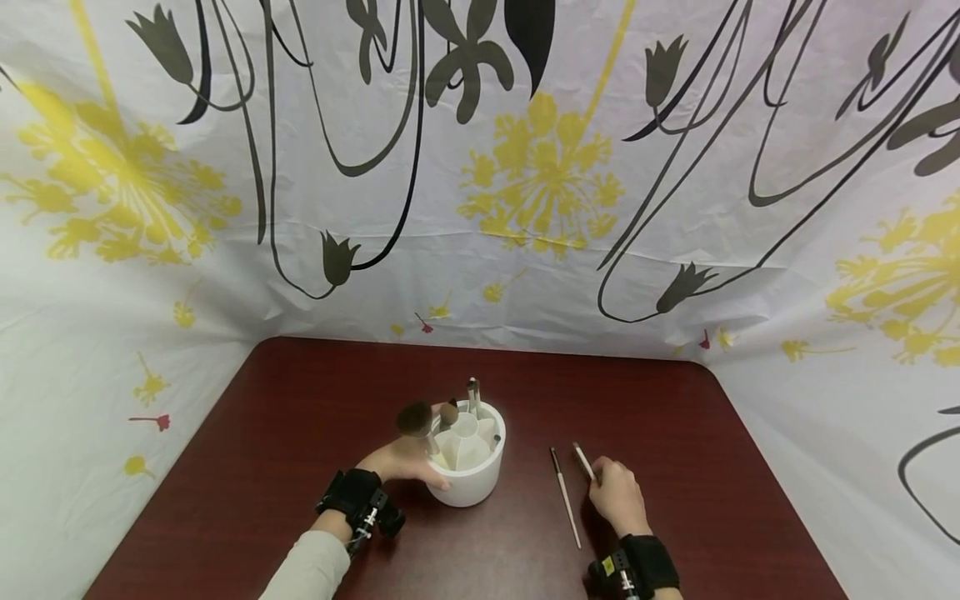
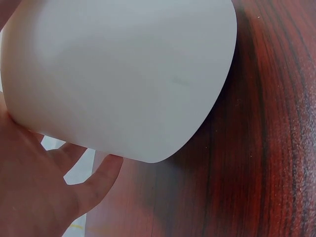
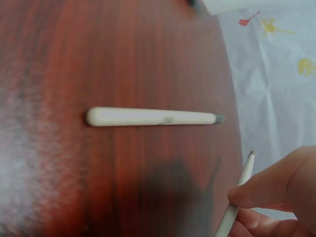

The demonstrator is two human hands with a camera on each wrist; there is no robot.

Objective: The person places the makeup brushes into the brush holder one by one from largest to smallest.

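Note:
A white round makeup brush holder (image 1: 463,490) with divided compartments stands on the table, its smooth side filling much of the left wrist view. My left hand (image 1: 402,461) grips it from the left, thumb at the front and fingers round the far side. Several brushes are in the holder, including a large fluffy brush (image 1: 414,419) near my fingers. My right hand (image 1: 619,498) pinches a slim white-handled makeup brush (image 3: 243,174) between thumb and fingers, above the table. Left of that hand, another pale-handled brush (image 1: 567,502) lies flat, its small dark bristles pointing away.
The dark red wood-grain table (image 1: 345,375) has rounded far corners. A white cloth (image 1: 420,200) with yellow and grey flower prints hangs behind it and along both sides.

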